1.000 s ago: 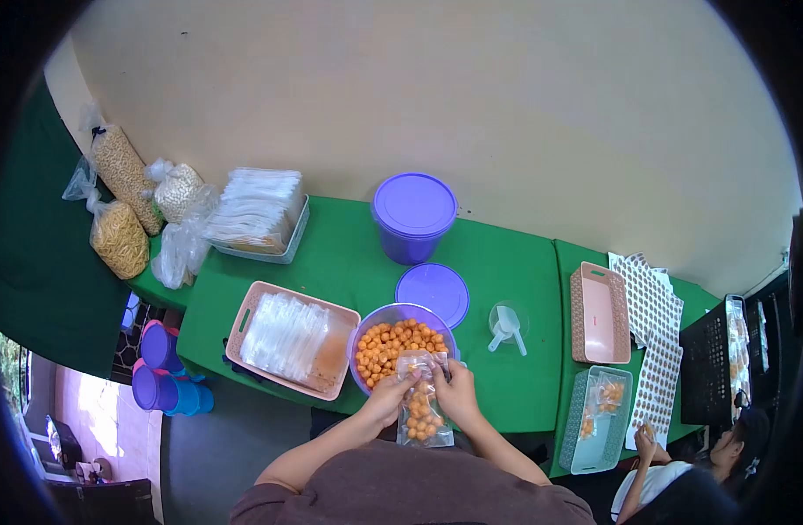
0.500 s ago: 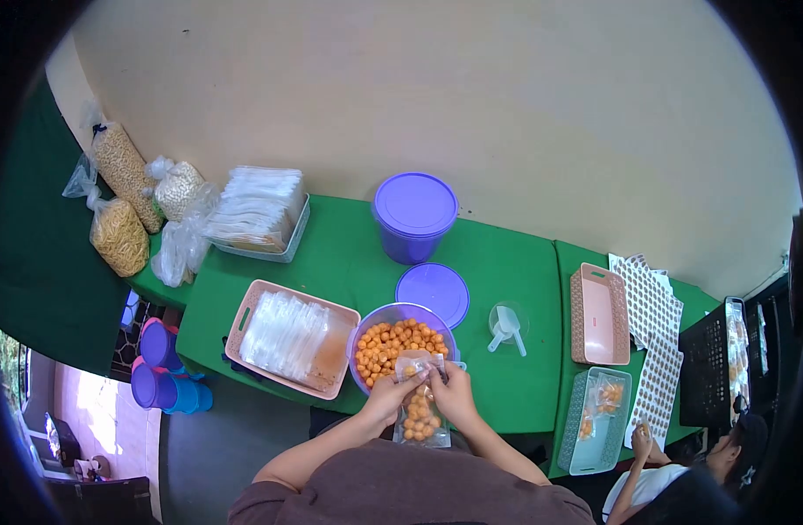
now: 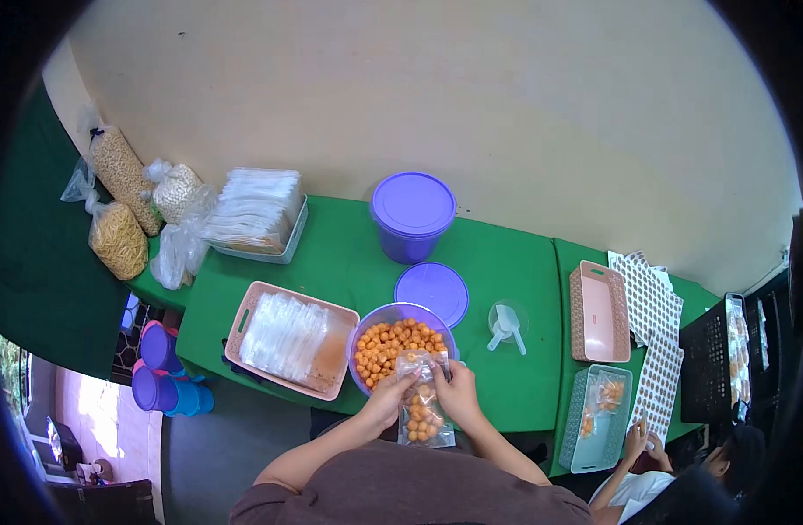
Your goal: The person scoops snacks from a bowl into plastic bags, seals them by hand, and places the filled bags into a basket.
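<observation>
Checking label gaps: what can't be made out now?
All head view:
Whether held bag is sealed: left hand and right hand partly cover it.
Near rim of purple bowl: behind hands and bag.
Contents of purple tub: hidden by its lid.
Print on sheets: too small.

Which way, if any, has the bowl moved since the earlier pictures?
No, in no visible direction: the bowl keeps the same place relative to the purple tub standing by the wall.

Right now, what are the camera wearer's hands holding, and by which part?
A clear bag of round orange pieces, gripped at its upper part, below the top edge, by the left hand and right hand.
</observation>
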`<state>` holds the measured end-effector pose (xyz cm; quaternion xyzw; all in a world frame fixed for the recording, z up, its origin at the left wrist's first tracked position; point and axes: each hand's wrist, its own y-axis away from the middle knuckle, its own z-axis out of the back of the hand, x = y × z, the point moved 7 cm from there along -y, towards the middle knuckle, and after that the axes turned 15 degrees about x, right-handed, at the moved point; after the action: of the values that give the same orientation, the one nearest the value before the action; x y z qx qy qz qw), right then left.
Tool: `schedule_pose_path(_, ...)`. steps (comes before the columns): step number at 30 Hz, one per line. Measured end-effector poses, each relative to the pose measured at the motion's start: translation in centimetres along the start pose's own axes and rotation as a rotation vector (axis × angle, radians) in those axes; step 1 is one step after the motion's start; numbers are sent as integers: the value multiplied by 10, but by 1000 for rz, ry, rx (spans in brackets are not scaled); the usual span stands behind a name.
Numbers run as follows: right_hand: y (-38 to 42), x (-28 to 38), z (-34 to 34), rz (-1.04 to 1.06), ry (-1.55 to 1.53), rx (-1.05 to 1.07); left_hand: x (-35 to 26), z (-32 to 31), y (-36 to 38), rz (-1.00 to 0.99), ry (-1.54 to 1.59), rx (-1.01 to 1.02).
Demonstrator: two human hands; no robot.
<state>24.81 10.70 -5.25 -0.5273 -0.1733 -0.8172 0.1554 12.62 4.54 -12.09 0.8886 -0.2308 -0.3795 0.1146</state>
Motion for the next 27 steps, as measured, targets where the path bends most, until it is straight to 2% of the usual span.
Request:
schedule_pose_path(4, 2, 6, -5, -66, 3, 49, -1, 3, 0, 23, 25, -71)
schedule_pose_path(6, 2, 20, -3, 27, -9, 14, -1, 3, 0, 57, 9, -89)
schedule_pose_path(8, 2, 18, -3, 6, -10, 33, -5, 3, 1, -32, 117, -88)
schedule_pose_path(12, 2, 13, -7, -33, 4, 73, -1, 6, 0, -43, 170, -86)
schedule_pose_path(19, 2, 9, -6, 5, -32, 19, -16, -6, 4, -72, 46, -44)
schedule_pose_path(22, 2, 4, -8, -47, -72, 59, -30, -10, 8, -117, -68, -35)
schedule_pose_path(24, 4, 23, -5, 139, -158, 2, -40, -14, 11, -155, -146, -34)
schedule_pose_path(25, 5, 30, -2, 139, -159, 1, -47, -17, 14, -200, -217, -64)
schedule_pose_path(27, 6, 42, -2, 138, -353, 104, -63, -25, 23, -244, -288, -96)
